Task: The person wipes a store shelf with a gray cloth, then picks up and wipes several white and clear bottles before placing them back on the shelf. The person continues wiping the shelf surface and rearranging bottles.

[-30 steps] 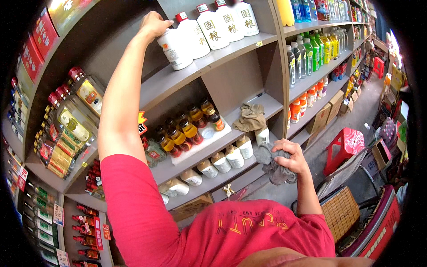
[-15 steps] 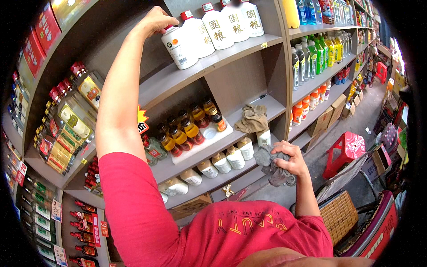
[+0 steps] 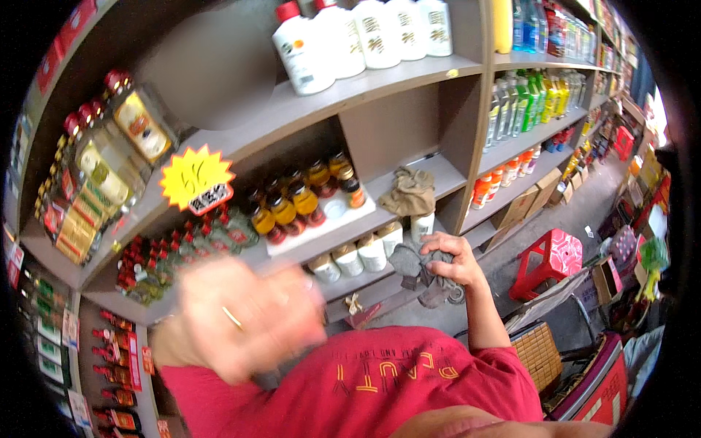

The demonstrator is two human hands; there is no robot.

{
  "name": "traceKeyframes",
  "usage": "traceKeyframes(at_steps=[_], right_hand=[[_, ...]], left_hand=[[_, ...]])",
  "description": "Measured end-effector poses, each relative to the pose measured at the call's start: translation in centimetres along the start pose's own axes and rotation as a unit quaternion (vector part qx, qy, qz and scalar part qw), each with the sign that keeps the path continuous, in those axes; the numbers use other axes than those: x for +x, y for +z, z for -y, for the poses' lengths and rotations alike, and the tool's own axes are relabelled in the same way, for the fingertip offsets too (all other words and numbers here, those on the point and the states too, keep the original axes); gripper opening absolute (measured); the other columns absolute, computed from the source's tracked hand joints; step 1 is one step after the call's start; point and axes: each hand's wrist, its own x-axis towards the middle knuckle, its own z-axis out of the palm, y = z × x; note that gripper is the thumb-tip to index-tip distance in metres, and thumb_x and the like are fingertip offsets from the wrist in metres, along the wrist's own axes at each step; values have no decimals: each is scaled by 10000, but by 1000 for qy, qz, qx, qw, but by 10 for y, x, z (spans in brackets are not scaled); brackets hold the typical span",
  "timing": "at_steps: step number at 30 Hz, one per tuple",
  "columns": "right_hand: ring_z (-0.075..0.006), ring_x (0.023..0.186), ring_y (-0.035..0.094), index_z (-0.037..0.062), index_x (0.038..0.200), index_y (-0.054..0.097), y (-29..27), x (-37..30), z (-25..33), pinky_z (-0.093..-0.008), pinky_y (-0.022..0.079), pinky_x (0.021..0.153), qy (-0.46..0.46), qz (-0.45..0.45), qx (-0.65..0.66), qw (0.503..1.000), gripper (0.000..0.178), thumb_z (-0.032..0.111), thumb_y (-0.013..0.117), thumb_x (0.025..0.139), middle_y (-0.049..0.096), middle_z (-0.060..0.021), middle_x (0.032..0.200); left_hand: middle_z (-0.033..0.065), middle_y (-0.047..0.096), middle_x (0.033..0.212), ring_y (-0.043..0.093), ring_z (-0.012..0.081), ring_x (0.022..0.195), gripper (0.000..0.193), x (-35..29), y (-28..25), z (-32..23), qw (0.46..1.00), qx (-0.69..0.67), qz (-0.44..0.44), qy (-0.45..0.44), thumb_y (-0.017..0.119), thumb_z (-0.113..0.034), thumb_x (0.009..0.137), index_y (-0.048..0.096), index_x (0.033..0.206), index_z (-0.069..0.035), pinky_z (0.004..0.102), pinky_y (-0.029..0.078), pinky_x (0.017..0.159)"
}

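My left hand [image 3: 248, 314], smeared by motion, is raised before my chest with a ring on one finger; whether its fingers hold anything does not show. Off to the right, my right hand [image 3: 456, 261] grips a crumpled grey cloth [image 3: 416, 269]. White bottles with red caps [image 3: 303, 58] stand in a row on the upper shelf [image 3: 328, 102], away from both hands. A brown cloth [image 3: 409, 191] lies bunched on the shelf below, above a white bottle [image 3: 422, 228]. Jars with amber contents [image 3: 303, 197] are grouped to its left on a white base.
A yellow starburst price tag [image 3: 196, 179] hangs at the shelf edge. Clear liquor bottles [image 3: 109, 171] crowd the left shelf, and drink bottles [image 3: 522, 106] fill the right one. On the floor at right are a red stool [image 3: 548, 263] and a chair with a woven seat [image 3: 537, 354].
My left hand has left the top of the nearest white bottle and come down toward my chest. The right hand still holds the grey cloth. The view has shifted, showing the yellow tag fully.
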Motion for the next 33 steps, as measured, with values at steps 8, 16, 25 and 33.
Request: traceKeyframes(at_steps=[8, 16, 25, 33], right_hand=[[-222, 934, 580, 18, 894, 647, 50, 36, -11, -326, 431, 847, 50, 105, 160, 980, 279, 20, 666, 616, 634, -107, 966], [-132, 924, 576, 39, 965, 651, 151, 59, -10, -270, 441, 836, 107, 183, 238, 948, 256, 53, 676, 711, 648, -64, 968], [-229, 895, 510, 26, 1078, 574, 251, 51, 2, -318, 404, 830, -33, 154, 56, 986, 233, 139, 518, 882, 544, -122, 951], [-223, 1010, 540, 69, 1255, 492, 306, 25, 4, -336, 413, 882, 180, 197, 199, 943, 371, 203, 494, 910, 582, -165, 1077]], left_hand=[[12, 644, 816, 606, 76, 728, 250, -187, 215, -87, 512, -538, -125, -658, 682, -107, 811, 594, 1032, -29, 214, 494, 673], [101, 618, 907, 605, 151, 782, 568, -175, 218, -84, 663, -472, -129, -567, 794, -333, 688, 550, 1059, 23, 272, 500, 661], [38, 622, 938, 579, 126, 848, 410, -218, 233, -71, 442, -567, -255, -647, 734, -264, 770, 584, 1032, 13, 283, 496, 713], [45, 647, 913, 582, 111, 785, 192, -303, 222, -86, 407, -579, -263, -656, 600, -90, 858, 622, 1001, 36, 267, 484, 698]])
